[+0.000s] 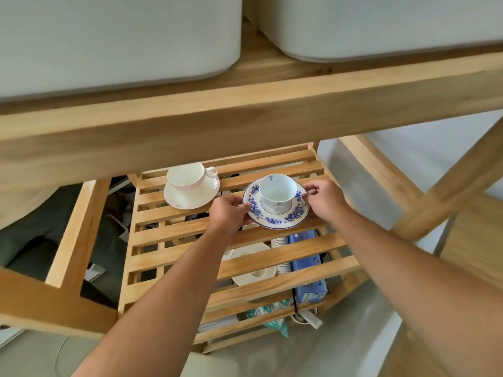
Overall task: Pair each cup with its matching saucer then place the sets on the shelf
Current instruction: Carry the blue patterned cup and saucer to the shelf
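A white cup with small blue marks [277, 192] stands on a saucer with a blue flower border [272, 217]. My left hand [230, 210] grips the saucer's left rim and my right hand [325, 198] grips its right rim. The saucer is at the slatted wooden shelf [174, 232], touching or just above the slats; I cannot tell which. To the left, at the back of the same shelf, a white cup with a pink line [190, 177] sits on its white saucer [181, 200].
A thick wooden beam [245, 118] crosses above the shelf, with two white bins [109, 36] on top. Below the slats lie a white plate [253, 263], a stack of striped cups [281, 251] and a blue box [307, 268]. A slanted wooden leg [449, 191] stands at the right.
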`<state>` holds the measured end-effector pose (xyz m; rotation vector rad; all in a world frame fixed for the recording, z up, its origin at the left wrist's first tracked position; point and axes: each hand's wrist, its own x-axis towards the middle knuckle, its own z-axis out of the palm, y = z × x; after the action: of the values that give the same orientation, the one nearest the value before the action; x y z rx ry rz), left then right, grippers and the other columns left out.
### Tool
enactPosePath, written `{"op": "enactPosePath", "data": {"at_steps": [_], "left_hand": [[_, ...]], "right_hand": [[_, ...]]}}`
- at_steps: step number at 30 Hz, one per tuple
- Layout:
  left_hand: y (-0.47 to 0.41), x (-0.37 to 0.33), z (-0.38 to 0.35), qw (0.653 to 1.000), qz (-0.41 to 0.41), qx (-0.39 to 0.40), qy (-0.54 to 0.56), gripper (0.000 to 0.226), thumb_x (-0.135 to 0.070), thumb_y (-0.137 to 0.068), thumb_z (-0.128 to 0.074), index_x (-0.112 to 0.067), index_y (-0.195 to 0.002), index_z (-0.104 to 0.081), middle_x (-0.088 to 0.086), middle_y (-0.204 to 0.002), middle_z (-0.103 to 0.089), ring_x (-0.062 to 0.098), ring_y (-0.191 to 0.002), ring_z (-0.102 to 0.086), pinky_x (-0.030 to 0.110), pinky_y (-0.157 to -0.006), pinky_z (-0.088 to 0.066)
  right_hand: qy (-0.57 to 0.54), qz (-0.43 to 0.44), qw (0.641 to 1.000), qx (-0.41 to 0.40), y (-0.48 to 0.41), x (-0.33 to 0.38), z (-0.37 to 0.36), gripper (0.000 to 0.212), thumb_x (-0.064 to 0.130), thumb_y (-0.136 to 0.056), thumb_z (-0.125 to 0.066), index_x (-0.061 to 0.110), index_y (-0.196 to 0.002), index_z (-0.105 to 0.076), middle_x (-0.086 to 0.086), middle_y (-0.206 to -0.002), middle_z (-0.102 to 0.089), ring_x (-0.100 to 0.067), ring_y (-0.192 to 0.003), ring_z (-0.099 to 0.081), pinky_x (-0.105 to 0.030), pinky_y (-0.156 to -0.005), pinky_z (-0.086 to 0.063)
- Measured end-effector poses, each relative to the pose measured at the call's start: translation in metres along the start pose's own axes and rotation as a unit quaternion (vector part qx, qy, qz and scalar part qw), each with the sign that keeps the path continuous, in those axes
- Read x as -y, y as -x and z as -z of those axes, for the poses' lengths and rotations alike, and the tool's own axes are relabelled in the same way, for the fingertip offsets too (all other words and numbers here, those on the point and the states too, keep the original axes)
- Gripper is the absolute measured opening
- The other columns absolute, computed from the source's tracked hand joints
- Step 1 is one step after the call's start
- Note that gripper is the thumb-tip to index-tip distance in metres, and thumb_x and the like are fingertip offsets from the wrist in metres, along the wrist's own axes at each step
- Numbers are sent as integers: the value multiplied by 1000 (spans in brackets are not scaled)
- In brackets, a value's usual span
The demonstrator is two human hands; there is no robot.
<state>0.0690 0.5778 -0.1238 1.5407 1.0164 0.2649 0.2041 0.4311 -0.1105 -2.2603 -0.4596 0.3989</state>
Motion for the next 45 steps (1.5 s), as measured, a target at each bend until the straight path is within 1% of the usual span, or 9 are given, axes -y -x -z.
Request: {"op": "enactPosePath", "data": {"at_steps": [6, 10, 13, 17, 21, 27, 30, 35, 45], "left_hand": [[10, 2, 1, 1000, -6, -10, 5, 26, -18, -88, -65, -9, -113, -66, 5, -89, -72, 14, -74, -70, 27, -71, -60], [35, 10, 4, 990, -90, -37, -105, 40, -24, -85, -68, -14, -124, -60, -1, -104, -65, 13, -88, -61, 23, -72, -51], [47, 27, 5, 965, -181, -16, -190, 55, -25, -82, -71, -19, -133, -51, -5, -126, -51, 8, -111, -50, 23, -94, -41], [42, 35, 0, 957, -192, -6, -217, 65, -32, -85, -67, -22, -143, -40, -2, -145, -45, 15, -134, -40, 34, -112, -33], [39, 34, -5, 952, -190, -27, -238, 63, -39, -89, -60, -23, -145, -36, -2, -148, -44, 17, -137, -38, 38, -113, -31], [16, 34, -10, 910, -226, -72, -341, 62, -52, -90, -51, -27, -145, -36, -5, -150, -43, 15, -140, -34, 41, -112, -31], [6, 29, -12, 901, -216, -80, -366, 60, -52, -92, -47, -29, -146, -33, -7, -152, -39, 13, -144, -26, 42, -114, -22], [-12, 25, -15, 903, -221, -78, -359, 60, -52, -94, -41, -30, -148, -27, -9, -154, -35, 12, -148, -13, 43, -117, -16], [-29, 11, -24, 904, -187, -107, -370, 60, -54, -94, -39, -35, -148, -23, -11, -154, -35, 12, -147, -20, 39, -117, -11]], "right_hand": [[-20, 3, 1000, 5, 6, -2, 1, 31, 12, -85, -62, 11, -116, -64, -7, -116, -67, -17, -99, -59, -28, -83, -47], [-15, 23, 1000, 16, 30, -8, 5, 42, 20, -85, -63, 17, -126, -54, -1, -124, -61, -11, -100, -53, -24, -80, -42], [40, 55, 997, 38, 51, -20, 2, 56, 29, -83, -65, 20, -135, -44, 0, -134, -53, -15, -117, -50, -24, -85, -40], [45, 69, 996, 35, 60, -29, -3, 67, 35, -82, -67, 21, -140, -37, 1, -143, -47, -18, -130, -43, -31, -100, -38], [24, 59, 998, 16, 60, -27, -7, 65, 37, -82, -66, 22, -139, -39, 0, -142, -48, -19, -130, -42, -32, -100, -38], [44, 56, 997, 2, 45, -21, -10, 67, 38, -83, -64, 21, -141, -37, -2, -142, -48, -22, -132, -39, -37, -103, -37], [82, 49, 995, -16, 37, -15, -11, 66, 42, -84, -60, 22, -142, -36, -4, -143, -47, -27, -132, -37, -44, -105, -36], [99, 42, 994, -14, 19, -5, -17, 64, 42, -86, -58, 21, -142, -35, -7, -143, -46, -29, -131, -38, -47, -106, -37], [69, -2, 997, -17, -8, 1, -23, 65, 44, -86, -57, 28, -143, -33, -10, -141, -45, -29, -131, -38, -45, -102, -39]]}}
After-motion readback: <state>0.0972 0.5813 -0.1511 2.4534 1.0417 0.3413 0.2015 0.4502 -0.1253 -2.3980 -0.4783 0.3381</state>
